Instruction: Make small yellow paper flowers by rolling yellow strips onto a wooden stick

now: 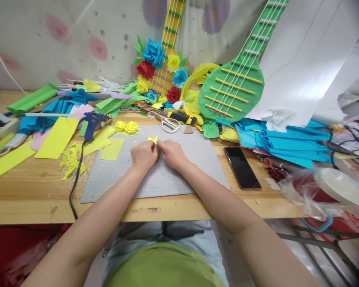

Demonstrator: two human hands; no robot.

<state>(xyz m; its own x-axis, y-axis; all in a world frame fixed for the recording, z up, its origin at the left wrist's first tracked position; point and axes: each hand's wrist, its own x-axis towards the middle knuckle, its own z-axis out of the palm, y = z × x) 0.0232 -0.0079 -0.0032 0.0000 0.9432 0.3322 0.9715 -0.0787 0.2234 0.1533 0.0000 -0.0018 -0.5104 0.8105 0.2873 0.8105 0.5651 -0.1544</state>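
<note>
Currently, left hand [144,155]: curled into a loose fist over the mat, thumb and fingertips pinching a small yellow paper piece [152,139].
Right hand [171,153]: fingers bunched against the left fingertips, closed on the same piece from the other side.
Yellow piece: between the two hands, its pointed tips showing above the fingers — the lower part is hidden.
Cutting mat [179,184]: grey, flat on the wooden table [44,203], under both hands.
Yellow paper flowers [127,127]: near the mat's far left corner, with a yellow rectangle [112,149] nearer the left hand.
Glue gun [92,126]: blue, left of the mat, its cord trailing over the table edge.
Scissors [171,125]: white-handled, beyond the hands.
Phone [242,168]: dark-screened, right of the mat.
Green instrument [231,92]: leaning at the back — strings along its neck.
</note>
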